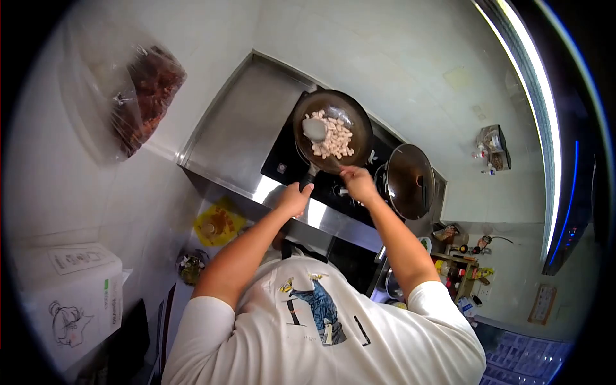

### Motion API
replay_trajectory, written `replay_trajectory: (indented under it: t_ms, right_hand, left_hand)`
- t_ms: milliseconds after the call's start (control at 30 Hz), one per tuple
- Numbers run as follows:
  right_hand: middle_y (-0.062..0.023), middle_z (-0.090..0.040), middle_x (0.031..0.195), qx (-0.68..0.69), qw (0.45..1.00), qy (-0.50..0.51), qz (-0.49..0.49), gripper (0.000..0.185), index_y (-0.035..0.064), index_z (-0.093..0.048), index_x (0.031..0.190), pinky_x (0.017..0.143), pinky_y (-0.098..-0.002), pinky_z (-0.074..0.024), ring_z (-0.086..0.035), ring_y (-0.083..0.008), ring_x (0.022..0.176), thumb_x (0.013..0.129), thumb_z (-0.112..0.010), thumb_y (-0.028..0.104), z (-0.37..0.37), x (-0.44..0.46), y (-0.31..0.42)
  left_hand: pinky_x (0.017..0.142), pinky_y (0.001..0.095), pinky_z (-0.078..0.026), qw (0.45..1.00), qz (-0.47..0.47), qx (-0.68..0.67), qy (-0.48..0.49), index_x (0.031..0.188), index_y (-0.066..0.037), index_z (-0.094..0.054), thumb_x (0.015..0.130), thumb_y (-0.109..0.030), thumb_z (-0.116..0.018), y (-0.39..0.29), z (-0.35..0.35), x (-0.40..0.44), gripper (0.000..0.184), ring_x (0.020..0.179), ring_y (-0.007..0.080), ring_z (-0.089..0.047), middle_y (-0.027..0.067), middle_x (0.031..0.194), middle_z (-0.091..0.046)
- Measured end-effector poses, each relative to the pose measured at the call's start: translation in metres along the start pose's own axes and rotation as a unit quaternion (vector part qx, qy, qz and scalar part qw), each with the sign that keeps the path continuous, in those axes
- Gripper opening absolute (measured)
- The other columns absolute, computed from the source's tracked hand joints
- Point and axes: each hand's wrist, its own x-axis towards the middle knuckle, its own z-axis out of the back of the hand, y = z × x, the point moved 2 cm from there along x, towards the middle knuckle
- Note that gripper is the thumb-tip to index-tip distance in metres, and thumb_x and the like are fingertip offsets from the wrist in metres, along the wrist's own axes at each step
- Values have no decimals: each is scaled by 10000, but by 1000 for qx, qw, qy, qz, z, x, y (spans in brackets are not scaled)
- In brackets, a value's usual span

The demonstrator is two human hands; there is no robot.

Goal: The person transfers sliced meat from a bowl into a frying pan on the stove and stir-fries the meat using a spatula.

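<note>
On the black stove, a dark wok (360,122) holds many small pale pieces of meat (338,138). My left hand (295,200) is closed around the wok's black handle (309,179) near the counter's front edge. To its right, my right hand (360,184) grips a spatula (314,129) by its handle, close to the wok's near rim. The spatula's rounded grey head lies over the left part of the meat, inside the wok. Most of the spatula's handle is hard to make out against the dark wok.
A second wok or lidded pan (409,182) sits on the right burner. Steel counter (237,122) extends left of the stove. A plastic bag of dark reddish food (151,96) hangs on the left wall. Bottles (449,269) stand at lower right; a white box (77,295) is at lower left.
</note>
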Motion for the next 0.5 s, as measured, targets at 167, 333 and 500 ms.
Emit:
replay_trajectory:
  t_ms: [167, 333, 500]
  right_hand:
    - [-136, -703, 911, -42, 997, -46, 50, 236, 33, -673, 1098, 790, -305, -500, -655, -204, 823, 926, -598, 176, -22, -14, 6]
    - [-147, -711, 983, -130, 988, 85, -25, 260, 93, -708, 1095, 835, -331, -509, -674, -228, 893, 893, -637, 241, 112, -7, 34]
    - [-108, -716, 984, -376, 910, 167, -44, 254, 147, -737, 1035, 815, -363, -518, -672, -248, 903, 816, -650, 243, 189, -2, 88]
  left_hand:
    - [396, 285, -441, 999, 15, 11, 36, 1265, 73, -456, 934, -477, -536, -4, 3, 0, 648, 483, 152, -536, 72, 684, -553]
    - [407, 274, -430, 999, 19, 2, 27, 1418, 54, -330, 939, -488, -527, 2, 4, 4, 750, 505, 149, -523, 81, 741, -563]
    - [425, 277, -442, 1000, 15, 16, 15, 1439, 47, -308, 939, -501, -519, -2, 3, -1, 771, 514, 151, -534, 72, 731, -563]
